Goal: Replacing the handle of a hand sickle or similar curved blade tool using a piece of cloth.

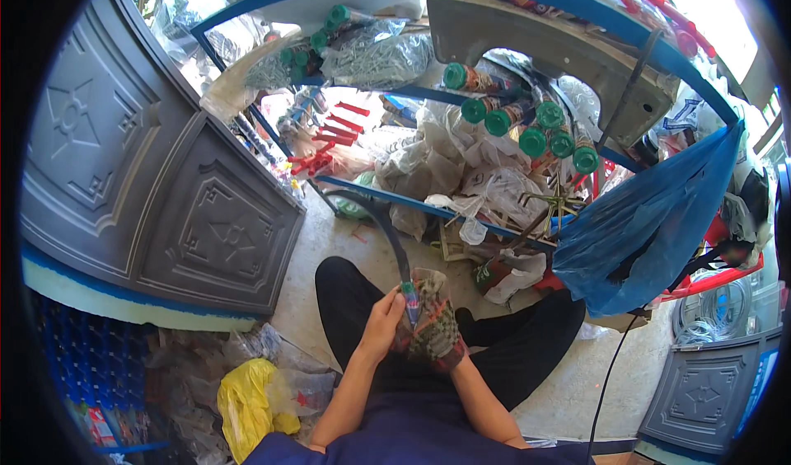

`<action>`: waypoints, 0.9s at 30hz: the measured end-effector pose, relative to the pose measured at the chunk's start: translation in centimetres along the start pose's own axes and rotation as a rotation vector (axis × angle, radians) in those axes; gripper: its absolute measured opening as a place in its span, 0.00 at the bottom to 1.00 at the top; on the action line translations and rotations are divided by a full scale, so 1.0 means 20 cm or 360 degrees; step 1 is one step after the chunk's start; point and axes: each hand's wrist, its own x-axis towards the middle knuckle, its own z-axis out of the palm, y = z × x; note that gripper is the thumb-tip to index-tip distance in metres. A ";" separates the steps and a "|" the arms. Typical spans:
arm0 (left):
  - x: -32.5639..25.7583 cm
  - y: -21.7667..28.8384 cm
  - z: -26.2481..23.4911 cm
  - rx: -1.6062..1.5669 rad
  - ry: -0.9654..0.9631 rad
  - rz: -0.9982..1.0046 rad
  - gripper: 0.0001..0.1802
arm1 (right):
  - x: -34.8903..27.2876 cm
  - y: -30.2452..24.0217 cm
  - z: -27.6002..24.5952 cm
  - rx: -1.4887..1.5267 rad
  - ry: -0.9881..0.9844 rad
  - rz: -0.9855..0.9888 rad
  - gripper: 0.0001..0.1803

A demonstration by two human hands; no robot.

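Observation:
A sickle (389,232) with a long, dark, curved blade rises from my lap and bends away to the left at its top. Near the base of the blade is a green and blue handle part (409,298). My left hand (381,325) is bare and closed round this part, its thumb pressed along the side. My right hand (434,321) wears a patterned green and brown work glove and is closed against the handle from the right. The glove covers the lower end of the handle, and its fingers show only in part.
A blue-framed rack (387,193) ahead holds bags and several green-capped tubes (531,141). From its right side hangs a blue plastic sheet (634,226). Grey panelled doors (222,226) stand left, a yellow bag (247,403) lies lower left, and a black cable (606,382) crosses at right.

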 end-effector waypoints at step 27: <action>-0.08 0.38 0.15 -0.0039 -0.0050 0.0353 0.32 | -0.14 -0.11 -0.05 -0.1389 -0.0229 -0.0739 0.28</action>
